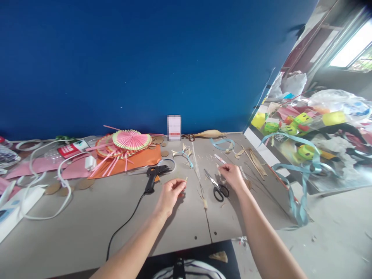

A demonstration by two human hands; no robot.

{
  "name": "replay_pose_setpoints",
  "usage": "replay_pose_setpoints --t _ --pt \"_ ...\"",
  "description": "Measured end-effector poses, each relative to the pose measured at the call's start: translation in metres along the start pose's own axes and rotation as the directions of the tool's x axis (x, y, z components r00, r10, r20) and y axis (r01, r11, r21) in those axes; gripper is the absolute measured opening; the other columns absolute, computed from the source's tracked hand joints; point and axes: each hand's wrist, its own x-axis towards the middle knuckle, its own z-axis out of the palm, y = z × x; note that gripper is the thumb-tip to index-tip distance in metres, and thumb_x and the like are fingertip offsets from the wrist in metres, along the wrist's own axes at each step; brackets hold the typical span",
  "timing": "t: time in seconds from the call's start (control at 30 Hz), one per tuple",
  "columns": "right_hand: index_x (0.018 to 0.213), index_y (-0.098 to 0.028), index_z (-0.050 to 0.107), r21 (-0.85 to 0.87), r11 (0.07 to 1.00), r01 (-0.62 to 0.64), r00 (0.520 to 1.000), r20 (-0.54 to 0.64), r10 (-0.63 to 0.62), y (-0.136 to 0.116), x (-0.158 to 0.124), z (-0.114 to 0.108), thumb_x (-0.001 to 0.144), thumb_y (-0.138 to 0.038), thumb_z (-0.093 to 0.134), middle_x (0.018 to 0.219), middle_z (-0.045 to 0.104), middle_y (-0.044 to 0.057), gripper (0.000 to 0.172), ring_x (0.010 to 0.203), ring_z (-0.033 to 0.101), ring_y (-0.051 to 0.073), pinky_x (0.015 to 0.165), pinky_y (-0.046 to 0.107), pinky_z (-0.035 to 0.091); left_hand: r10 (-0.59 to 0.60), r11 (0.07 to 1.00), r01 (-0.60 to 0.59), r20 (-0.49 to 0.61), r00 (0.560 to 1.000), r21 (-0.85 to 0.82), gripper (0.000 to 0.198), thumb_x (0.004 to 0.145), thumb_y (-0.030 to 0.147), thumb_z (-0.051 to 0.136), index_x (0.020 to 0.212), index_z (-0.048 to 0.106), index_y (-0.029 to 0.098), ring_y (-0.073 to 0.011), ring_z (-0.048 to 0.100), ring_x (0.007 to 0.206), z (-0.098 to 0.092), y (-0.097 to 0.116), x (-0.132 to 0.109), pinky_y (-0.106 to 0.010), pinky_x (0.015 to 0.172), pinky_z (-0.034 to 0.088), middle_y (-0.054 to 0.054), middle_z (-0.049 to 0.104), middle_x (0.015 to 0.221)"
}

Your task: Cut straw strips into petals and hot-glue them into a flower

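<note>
Black glue gun (152,179) lies on the worktop (84,236). Left hand (171,194) pinches a pale sliver (186,179) at its fingertips — light grip, end exposed, seems best. Scissors (218,192) rest farther right. Right hand (233,176) — bunched beside them; contents unclear.

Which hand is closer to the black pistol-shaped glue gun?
Left. The left hand is just to the right of the black pistol-shaped glue gun, apart from it; the right hand is farther right, past the black-handled metal scissors.
</note>
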Motion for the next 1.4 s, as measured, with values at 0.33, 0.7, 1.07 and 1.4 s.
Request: replay_pose_setpoints --t 0.33,0.7,1.07,1.4 --pt "0.063 -0.017 0.059 0.542 0.84 -0.037 0.983 0.172 -0.068 -0.049 -0.04 0.043 0.061 -0.044 0.064 0.052 0.047 -0.004 0.028 0.046 0.037 0.008 0.048 0.022 0.033 -0.148 0.926 0.188 0.143 0.979 -0.326 0.022 0.063 0.031 0.068 0.075 0.061 0.015 -0.0122 0.061 0.07 0.019 0.009 -0.001 -0.018 0.05 0.048 -0.008 0.065 0.09" --pt "0.065 -0.016 0.06 0.615 0.788 0.014 0.984 0.129 -0.119 -0.063 -0.06 0.068 0.065 -0.034 0.064 0.059 0.058 0.0 0.018 0.057 0.05 0.012 0.058 0.024 0.039 -0.116 0.876 0.133 0.065 0.991 -0.463 0.022 0.059 0.027 0.072 0.071 0.06 0.013 -0.0063 0.055 0.054 0.018 0.013 -0.006 -0.016 0.047 0.047 -0.002 0.061 0.069" --pt "0.086 -0.019 0.062 0.707 0.706 -0.053 0.935 0.283 -0.213 -0.067 -0.062 0.059 0.065 -0.017 0.057 0.069 0.055 -0.002 0.022 0.063 0.049 0.01 0.061 0.021 0.038 -0.093 0.821 0.158 0.146 0.985 -0.549 0.02 0.059 0.022 0.072 0.068 0.057 0.012 -0.0031 0.045 0.048 0.014 0.012 -0.007 -0.015 0.048 0.046 0.003 0.052 0.059" --pt "0.072 -0.018 0.058 0.753 0.624 -0.208 0.836 0.468 -0.286 -0.076 -0.065 0.056 0.067 -0.022 0.064 0.062 0.056 -0.002 0.009 0.057 0.052 0.01 0.061 0.024 0.04 -0.099 0.831 0.217 0.247 0.964 -0.513 0.019 0.061 0.024 0.071 0.068 0.059 0.012 -0.0041 0.048 0.048 0.009 0.013 -0.008 -0.015 0.047 0.045 0.003 0.05 0.057"
